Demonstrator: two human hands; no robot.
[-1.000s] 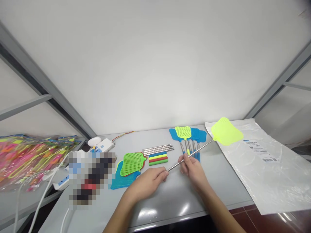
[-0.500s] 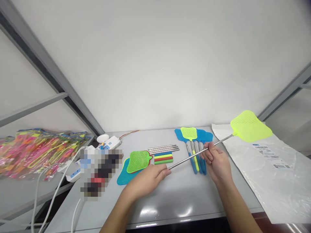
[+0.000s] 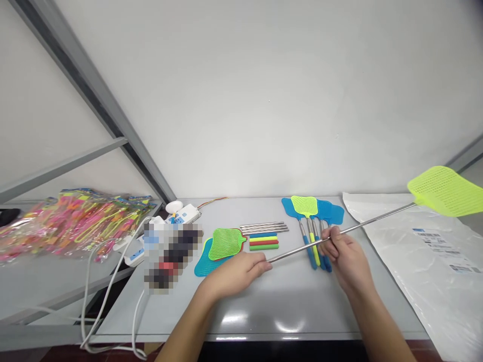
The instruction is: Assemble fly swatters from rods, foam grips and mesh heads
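Observation:
Between my hands runs the long metal rod of a fly swatter with a yellow-green mesh head, tilted up to the right above a white plastic bag. My left hand is closed around the rod's lower end; any grip there is hidden. Farther along, the fingers of my right hand pinch the rod. Behind my right hand lie several fly swatters with blue and yellow-green heads. Beyond my left hand are loose mesh heads, thin metal rods and coloured handle tubes.
Power strips and a pixelated patch are at the table's left. White cables hang down there. Bagged pink and yellow items pile on a left shelf. The white plastic bag covers the right side. Grey metal posts frame the wall.
The rod now looks longer, its yellow-green head farther right and partly out of frame. Both hands keep their hold. The whole view has shifted, with table things appearing more to the right.

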